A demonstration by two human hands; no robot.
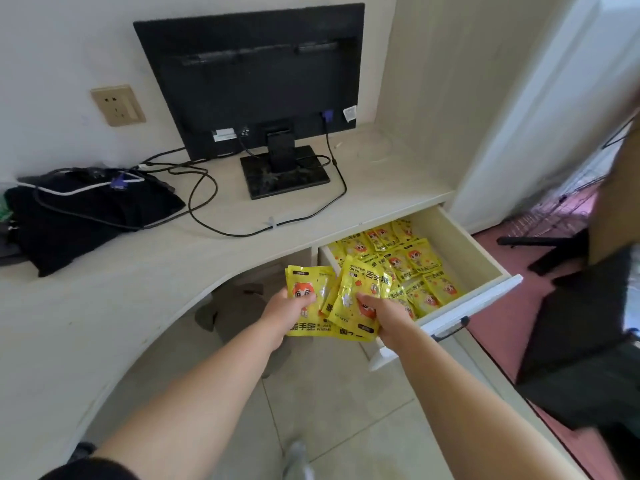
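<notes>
Hands, left hand (289, 311) and right hand (388, 315), grip glossy yellow cartoon-printed packets (349, 299).

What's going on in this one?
A person is at a desk whose drawer is pulled open. The left hand and right hand each grip some yellow packets, held together just in front of the drawer. Many loose packets of the same kind fill the drawer. Whether the held ones are going in or coming out cannot be told. A monitor stands on the desk, its back to the camera.
</notes>
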